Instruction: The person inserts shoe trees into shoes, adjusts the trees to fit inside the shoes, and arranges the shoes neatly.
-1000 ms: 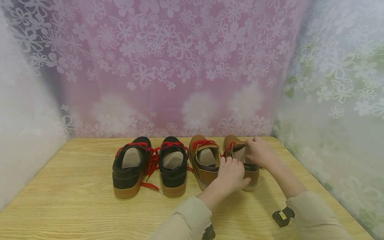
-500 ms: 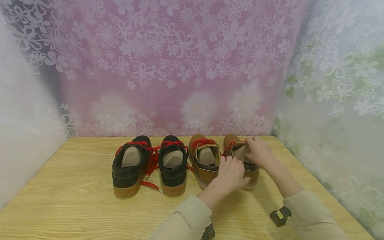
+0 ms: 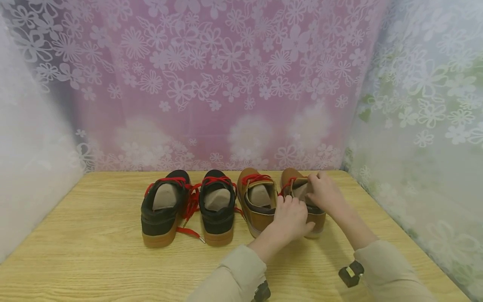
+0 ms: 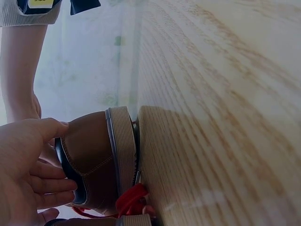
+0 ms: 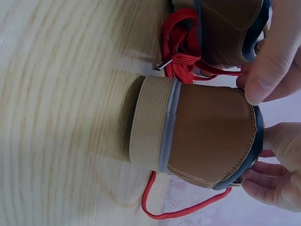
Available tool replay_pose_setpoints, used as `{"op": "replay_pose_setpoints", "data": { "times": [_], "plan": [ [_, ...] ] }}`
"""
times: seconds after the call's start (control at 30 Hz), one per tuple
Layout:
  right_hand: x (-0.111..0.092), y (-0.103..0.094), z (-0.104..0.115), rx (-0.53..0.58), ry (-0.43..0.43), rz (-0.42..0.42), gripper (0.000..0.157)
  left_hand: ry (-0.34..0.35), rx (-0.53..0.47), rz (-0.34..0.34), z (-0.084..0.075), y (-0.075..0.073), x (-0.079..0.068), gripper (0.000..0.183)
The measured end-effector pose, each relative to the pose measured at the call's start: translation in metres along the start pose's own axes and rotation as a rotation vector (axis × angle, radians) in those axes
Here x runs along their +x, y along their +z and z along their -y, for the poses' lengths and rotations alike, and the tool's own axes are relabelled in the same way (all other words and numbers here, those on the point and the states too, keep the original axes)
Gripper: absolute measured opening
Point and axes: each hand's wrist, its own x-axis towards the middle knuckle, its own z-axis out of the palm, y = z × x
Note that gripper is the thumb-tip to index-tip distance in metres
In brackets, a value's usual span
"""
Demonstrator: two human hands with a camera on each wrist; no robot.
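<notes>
In the head view a brown shoe (image 3: 316,220) with red laces stands at the right end of a row, opening toward me. My left hand (image 3: 289,220) grips the near left part of its collar; in the left wrist view the thumb (image 4: 56,128) lies against the brown heel (image 4: 91,146). On the right side of the opening, my right hand (image 3: 326,193) holds the collar, its fingers curled at the edge in the right wrist view (image 5: 265,181). Beige stuffing (image 3: 300,192) shows inside. Some fingertips are hidden.
Left of it stands the matching brown shoe (image 3: 260,219), partly behind my left hand. Further left are two black shoes (image 3: 159,224) with gum soles. Loose red laces (image 3: 192,201) lie between them. A floral curtain (image 3: 226,84) rises behind the wooden table (image 3: 94,235).
My right forearm has shifted slightly to the left. Both hands keep their place on the brown shoe, and the shoes have not visibly moved.
</notes>
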Motion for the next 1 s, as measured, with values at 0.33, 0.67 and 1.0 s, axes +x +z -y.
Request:
{"op": "replay_pose_setpoints", "data": {
  "times": [0.33, 0.67, 1.0],
  "plan": [
    [-0.005, 0.009, -0.001, -0.025, -0.02, -0.037, 0.034, 0.001, -0.007, -0.005, 0.0, -0.001, 0.0, 0.049],
    [-0.006, 0.013, -0.001, -0.039, -0.019, -0.073, 0.031, -0.001, -0.004, -0.019, 0.001, -0.001, 0.001, 0.048],
    [-0.012, 0.014, 0.002, -0.062, -0.026, -0.132, 0.021, -0.001, -0.009, -0.008, 0.001, -0.001, 0.0, 0.046]
  ]
}}
